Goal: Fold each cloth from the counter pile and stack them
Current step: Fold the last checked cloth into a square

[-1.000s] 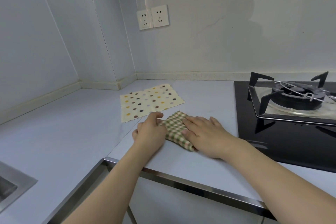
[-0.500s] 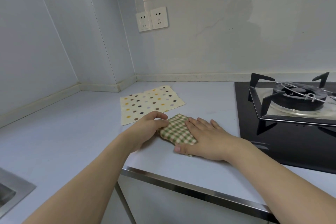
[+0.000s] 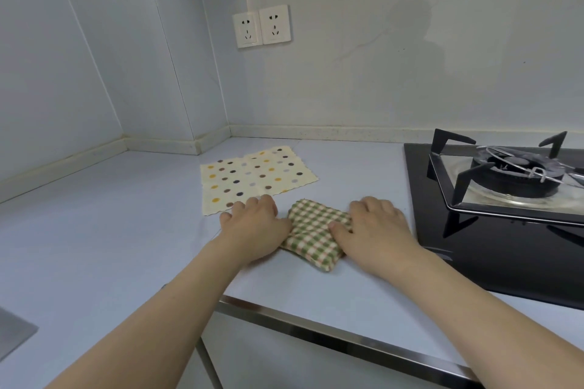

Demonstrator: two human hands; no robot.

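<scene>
We are flanking the folded checked cloth, its long axis running eleven to five: left hand at nine, right hand at three, fingers flat and relaxed, thumbs touching it; the dotted cloth is lying at eleven, nearer our left hand.

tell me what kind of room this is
Most likely a home kitchen: a gas stove is set into the counter, part of a sink shows at the left, and wall sockets sit above.

A green-checked cloth lies folded into a small thick pad on the counter; just behind it, a polka-dot cloth lies spread flat.
</scene>
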